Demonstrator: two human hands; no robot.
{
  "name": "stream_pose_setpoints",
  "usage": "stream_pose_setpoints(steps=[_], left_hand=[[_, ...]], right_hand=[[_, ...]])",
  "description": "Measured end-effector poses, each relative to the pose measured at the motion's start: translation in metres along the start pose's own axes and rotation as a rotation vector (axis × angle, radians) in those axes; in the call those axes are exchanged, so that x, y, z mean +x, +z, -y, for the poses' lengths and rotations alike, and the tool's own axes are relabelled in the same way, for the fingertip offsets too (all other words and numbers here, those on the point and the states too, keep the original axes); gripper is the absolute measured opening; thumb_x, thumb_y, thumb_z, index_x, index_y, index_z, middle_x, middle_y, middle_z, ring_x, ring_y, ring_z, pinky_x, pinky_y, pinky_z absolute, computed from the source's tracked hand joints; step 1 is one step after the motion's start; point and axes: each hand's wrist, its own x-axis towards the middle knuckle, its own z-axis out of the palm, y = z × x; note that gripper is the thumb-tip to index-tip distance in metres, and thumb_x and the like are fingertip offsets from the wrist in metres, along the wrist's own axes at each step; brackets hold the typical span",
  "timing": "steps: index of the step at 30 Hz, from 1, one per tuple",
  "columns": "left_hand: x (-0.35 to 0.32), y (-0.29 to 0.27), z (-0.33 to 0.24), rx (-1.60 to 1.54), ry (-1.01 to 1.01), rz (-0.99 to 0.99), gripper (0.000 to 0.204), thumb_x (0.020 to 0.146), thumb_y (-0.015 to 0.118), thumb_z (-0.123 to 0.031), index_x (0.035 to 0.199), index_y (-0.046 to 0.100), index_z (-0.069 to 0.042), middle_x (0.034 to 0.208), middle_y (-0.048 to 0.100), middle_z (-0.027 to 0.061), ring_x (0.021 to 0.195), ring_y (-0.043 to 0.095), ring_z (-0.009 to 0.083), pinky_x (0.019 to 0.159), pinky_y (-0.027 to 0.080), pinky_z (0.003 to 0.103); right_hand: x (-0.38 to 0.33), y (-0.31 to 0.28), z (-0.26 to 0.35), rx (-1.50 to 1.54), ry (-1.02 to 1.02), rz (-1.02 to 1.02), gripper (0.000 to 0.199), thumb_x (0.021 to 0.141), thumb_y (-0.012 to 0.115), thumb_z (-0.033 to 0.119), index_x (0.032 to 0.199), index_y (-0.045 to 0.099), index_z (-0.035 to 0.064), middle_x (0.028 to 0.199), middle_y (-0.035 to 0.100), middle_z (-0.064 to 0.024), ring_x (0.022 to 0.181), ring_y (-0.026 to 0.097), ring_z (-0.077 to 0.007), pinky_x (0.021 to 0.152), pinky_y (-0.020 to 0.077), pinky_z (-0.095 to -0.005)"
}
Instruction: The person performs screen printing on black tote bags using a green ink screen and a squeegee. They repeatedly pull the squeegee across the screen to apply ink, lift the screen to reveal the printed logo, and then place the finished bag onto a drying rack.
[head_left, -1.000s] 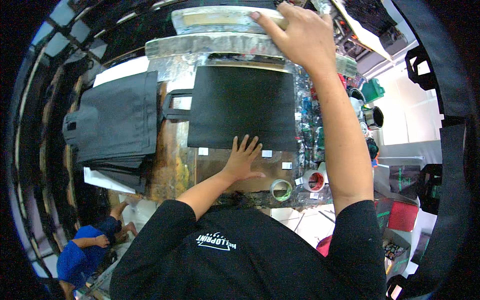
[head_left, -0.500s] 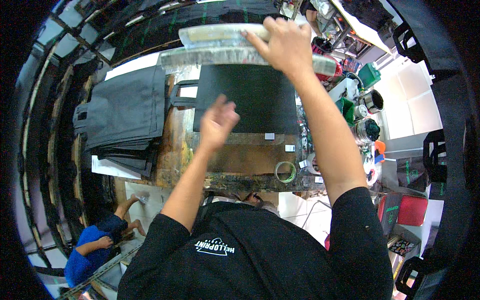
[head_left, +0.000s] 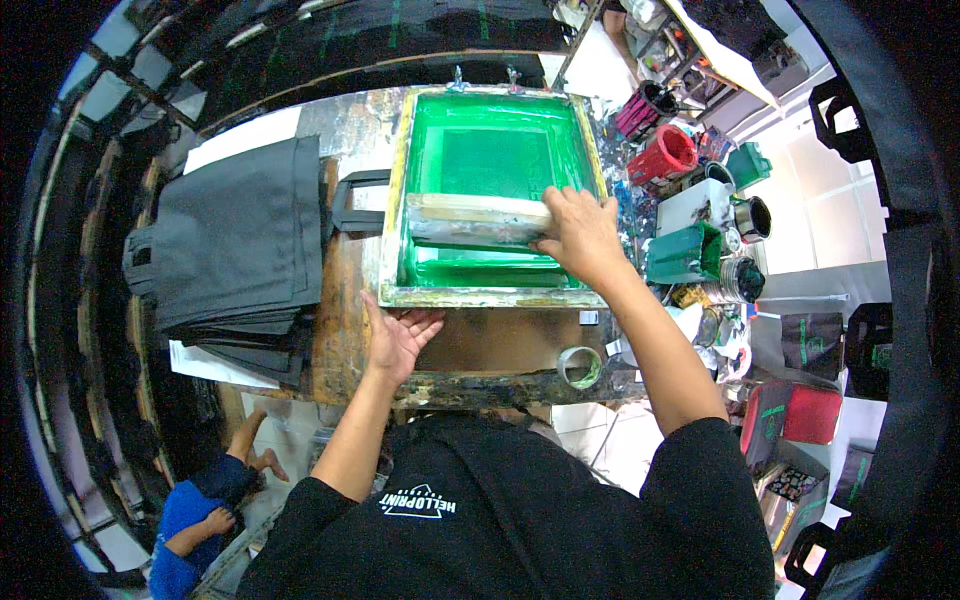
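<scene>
A screen printing frame (head_left: 490,297) coated inside with green ink lies flat on the worktable (head_left: 340,345). My right hand (head_left: 582,232) grips the right end of a wooden-handled squeegee (head_left: 470,218), which sits across the near part of the green mesh. By the frame's near left corner is my left hand (head_left: 397,342), palm up, fingers spread and thumb apart, with nothing in it. Whether its fingertips touch the frame's edge I cannot tell. Dark handles of a bag (head_left: 357,200) stick out from beneath the frame's left side; the frame hides its body.
A stack of dark bags (head_left: 240,230) lies on the left. A tape roll (head_left: 580,367) rests near the front edge. Red (head_left: 663,152) and green containers (head_left: 685,252), plus several cans, crowd the right. Another person in blue (head_left: 195,530) is at the lower left.
The screen frame has come down from its raised position over the black bag. My right hand brought the squeegee nearer, and my left hand moved from above the bag to the frame's near left corner.
</scene>
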Motion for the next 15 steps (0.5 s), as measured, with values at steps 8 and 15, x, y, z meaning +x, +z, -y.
stream_pose_setpoints(steps=[8,15], left_hand=[[0.004,-0.007,0.005,0.082,0.021,0.053,0.117,0.093,0.029,-0.092,0.163,0.023,0.001,0.154,0.046,0.0274,0.139,0.054,0.0373,0.113,0.05,0.05],[0.013,-0.024,0.011,0.019,-0.038,0.033,0.127,0.093,0.035,-0.09,0.163,0.001,0.01,0.161,0.029,0.0351,0.145,0.045,0.0439,0.115,0.049,0.053]], right_hand=[[-0.045,0.056,0.019,-0.033,-0.04,0.001,0.067,0.067,0.094,0.028,0.124,0.061,0.0157,0.108,0.062,-0.005,0.106,0.061,-0.0271,0.096,0.038,-0.0534],[0.045,0.098,-0.015,-0.091,0.01,-0.154,0.061,0.069,0.091,0.021,0.123,0.062,0.0183,0.107,0.063,-0.0037,0.107,0.061,-0.0257,0.097,0.0387,-0.0564]])
